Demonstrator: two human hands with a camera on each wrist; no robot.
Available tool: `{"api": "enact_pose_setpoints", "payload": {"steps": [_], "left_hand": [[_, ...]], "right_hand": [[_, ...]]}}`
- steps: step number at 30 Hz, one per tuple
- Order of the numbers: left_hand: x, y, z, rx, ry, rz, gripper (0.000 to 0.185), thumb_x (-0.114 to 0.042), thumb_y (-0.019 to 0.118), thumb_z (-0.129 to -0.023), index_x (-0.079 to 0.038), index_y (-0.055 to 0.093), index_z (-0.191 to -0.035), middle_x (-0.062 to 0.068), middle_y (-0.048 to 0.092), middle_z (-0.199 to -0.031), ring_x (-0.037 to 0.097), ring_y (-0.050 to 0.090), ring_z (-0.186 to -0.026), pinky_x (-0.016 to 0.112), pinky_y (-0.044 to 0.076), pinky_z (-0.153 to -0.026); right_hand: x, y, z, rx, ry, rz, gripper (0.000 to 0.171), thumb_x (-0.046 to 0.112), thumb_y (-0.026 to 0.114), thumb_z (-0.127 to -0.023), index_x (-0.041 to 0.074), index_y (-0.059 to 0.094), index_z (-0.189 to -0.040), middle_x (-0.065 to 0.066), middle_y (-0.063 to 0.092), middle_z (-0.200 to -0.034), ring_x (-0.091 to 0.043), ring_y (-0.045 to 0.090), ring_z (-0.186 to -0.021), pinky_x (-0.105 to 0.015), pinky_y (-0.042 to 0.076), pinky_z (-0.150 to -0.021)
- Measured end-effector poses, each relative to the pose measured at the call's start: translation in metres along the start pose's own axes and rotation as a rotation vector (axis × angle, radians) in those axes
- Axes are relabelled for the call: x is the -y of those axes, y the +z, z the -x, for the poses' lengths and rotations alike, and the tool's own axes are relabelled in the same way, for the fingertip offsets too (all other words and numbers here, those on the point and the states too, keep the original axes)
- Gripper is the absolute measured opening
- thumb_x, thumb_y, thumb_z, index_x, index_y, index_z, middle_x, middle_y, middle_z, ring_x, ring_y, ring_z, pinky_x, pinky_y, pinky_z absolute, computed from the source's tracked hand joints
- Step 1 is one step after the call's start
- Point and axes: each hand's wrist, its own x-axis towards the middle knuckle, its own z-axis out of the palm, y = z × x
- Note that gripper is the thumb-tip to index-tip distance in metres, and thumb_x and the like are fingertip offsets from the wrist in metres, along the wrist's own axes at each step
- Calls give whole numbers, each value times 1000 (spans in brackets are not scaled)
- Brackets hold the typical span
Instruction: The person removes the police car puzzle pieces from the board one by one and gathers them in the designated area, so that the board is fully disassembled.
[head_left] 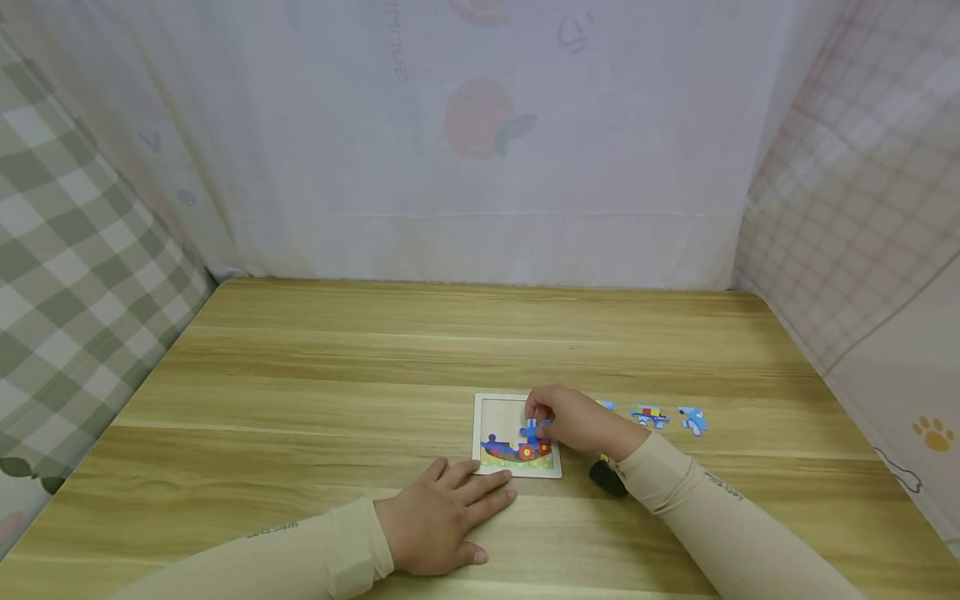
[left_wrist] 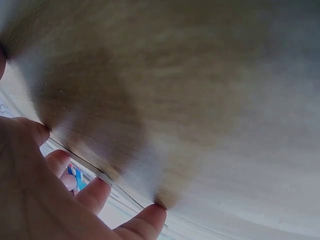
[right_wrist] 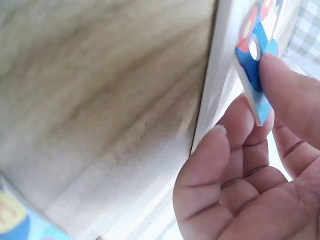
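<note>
A square jigsaw tray point(head_left: 477, 433) with a pale rim lies on the table, its lower part filled with pieces showing a blue vehicle with red wheels. Over the tray's right side my right hand point(head_left: 573, 417) pinches a blue puzzle piece point(head_left: 531, 432) between thumb and fingers. Seen from the right wrist, that piece point(right_wrist: 250, 67) is tilted, and whether it touches the tray is unclear. My left hand point(head_left: 438, 521) rests on the table with fingers spread, fingertips touching the tray's lower left edge. The left wrist view shows those fingers point(left_wrist: 95, 195) along the tray's edge.
To the right of the tray lie loose puzzle pieces: one with a red and yellow part point(head_left: 649, 416), a light blue one point(head_left: 693, 419), and one partly hidden point(head_left: 606, 405) behind my right hand. A black object point(head_left: 607, 478) is under my right wrist. Cloth walls point(head_left: 480, 233) surround the wooden table point(head_left: 337, 358).
</note>
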Motion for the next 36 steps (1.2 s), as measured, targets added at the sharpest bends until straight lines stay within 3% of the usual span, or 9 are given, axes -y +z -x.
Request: {"api": "enact_pose_setpoints", "payload": {"steps": [12,25,36], "left_hand": [[1,2,0,-23,7,-7,63,-59,32,-88,-28,23,-143,-9,17,-148,22,27,-127,48,32,-93],[2,3,-1,-44,19,-51,63,-59,32,-89,-28,25,-142,-8,21,-147,21,28,-126,45,33,-92],[1,3,0,-53,18,-66,63,-59,33,-88,-28,26,-142,-8,22,-147,21,29,-125,45,33,-91]], "right_hand": [[-1,-1,0,3,-12,-16,14,0,60,-82,12,54,-82,2,50,-74,-13,46,-70,-28,40,-65],[0,3,4,-13,-41,-12,28,-7,70,-69,11,52,-81,1,47,-75,-14,44,-72,-28,38,-65],[0,4,6,10,-70,-1,26,-8,67,-70,13,53,-79,2,47,-73,-14,44,-69,-28,37,-62]]}}
